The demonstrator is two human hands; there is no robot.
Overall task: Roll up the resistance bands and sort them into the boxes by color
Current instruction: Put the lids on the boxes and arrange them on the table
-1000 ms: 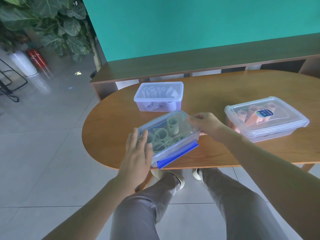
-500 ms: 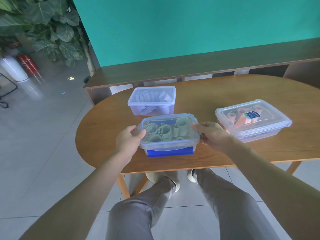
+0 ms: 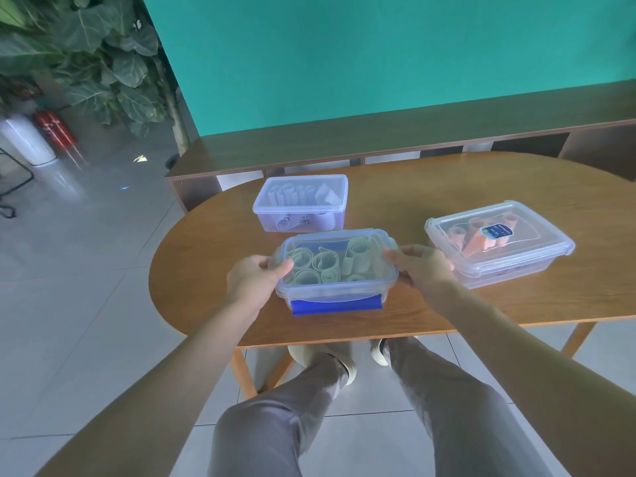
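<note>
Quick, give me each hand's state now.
Left hand: grips the green-band box at its left end.
Right hand: grips its right end.

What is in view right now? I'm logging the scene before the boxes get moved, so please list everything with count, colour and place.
Green-band box: 1, clear with blue front latch, lid on, near table edge, between both hands.
Green bands: several rolls, pale green, inside that box.
White-band box: 1, clear, lid on, behind the green-band box.
White bands: several, white, inside it.
Orange-band box: 1, clear, lid on with a blue label, on the right of the table.
Orange bands: several rolls, orange, inside it.
Table: 1, brown wood, rounded.
Low shelf: 1, dark wood, behind the table.
Plant: 1, green, far left.
Fire extinguisher: 1, red, on the floor at left.
Left hand: grip on the box's left end.
Right hand: grip on its right end.
</note>
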